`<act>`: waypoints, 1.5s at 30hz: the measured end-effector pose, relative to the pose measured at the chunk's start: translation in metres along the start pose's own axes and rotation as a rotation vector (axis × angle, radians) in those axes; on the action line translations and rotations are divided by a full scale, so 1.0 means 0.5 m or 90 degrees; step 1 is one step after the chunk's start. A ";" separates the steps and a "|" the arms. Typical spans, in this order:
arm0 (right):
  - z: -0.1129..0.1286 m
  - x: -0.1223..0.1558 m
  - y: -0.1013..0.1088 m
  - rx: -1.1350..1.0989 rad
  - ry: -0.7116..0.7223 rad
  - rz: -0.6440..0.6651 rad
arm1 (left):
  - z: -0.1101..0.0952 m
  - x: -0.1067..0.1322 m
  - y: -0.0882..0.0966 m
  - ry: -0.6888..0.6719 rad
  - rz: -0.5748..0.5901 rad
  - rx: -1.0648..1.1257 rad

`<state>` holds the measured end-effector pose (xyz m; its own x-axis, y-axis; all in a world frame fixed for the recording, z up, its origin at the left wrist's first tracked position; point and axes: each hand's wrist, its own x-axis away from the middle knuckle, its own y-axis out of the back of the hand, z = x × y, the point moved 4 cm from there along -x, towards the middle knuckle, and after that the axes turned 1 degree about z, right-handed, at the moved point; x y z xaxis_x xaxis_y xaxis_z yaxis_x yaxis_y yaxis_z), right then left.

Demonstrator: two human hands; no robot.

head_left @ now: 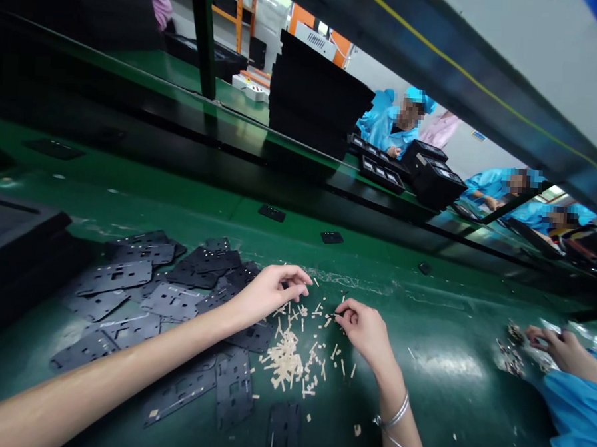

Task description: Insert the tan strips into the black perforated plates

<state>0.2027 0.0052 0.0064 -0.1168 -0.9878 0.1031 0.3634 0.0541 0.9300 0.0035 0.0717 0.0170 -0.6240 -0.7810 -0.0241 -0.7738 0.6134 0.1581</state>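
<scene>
My left hand reaches over the edge of a heap of flat black punched sheets on the green table, its fingers curled in a pinch over a small dark piece. My right hand, bangles on its wrist, pinches something tiny and dark at the fingertips. Between and below both hands lies a scatter of several small pale strips.
A dark block stands at the left edge. A co-worker's hand in a blue sleeve works on small parts at the right. Beyond the green belt stand stacked black trays, with people in blue behind.
</scene>
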 end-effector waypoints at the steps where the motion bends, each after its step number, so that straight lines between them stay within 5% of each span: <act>1: 0.001 0.000 -0.001 0.001 0.002 0.001 | 0.002 0.000 -0.002 -0.002 0.002 0.005; 18: -0.008 -0.001 0.004 -0.055 -0.039 0.000 | 0.012 0.009 -0.036 0.019 0.041 0.053; 26: 0.054 0.022 0.005 -0.335 0.067 -0.021 | 0.023 0.023 -0.068 0.046 0.096 0.007; 38: 0.110 0.058 0.012 -0.300 0.305 -0.180 | 0.034 0.042 -0.103 0.228 0.215 0.440; 41: 0.105 0.062 0.013 -0.286 0.274 -0.220 | 0.027 0.040 -0.099 0.180 0.178 0.425; 45: 0.094 0.060 0.011 -0.350 0.123 -0.206 | 0.014 0.038 -0.089 0.082 0.098 0.315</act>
<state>0.1576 -0.0171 0.0312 -0.1499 -0.9529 -0.2635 0.7623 -0.2811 0.5830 0.0255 0.0303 0.0027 -0.7397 -0.6671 0.0883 -0.6527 0.6793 -0.3354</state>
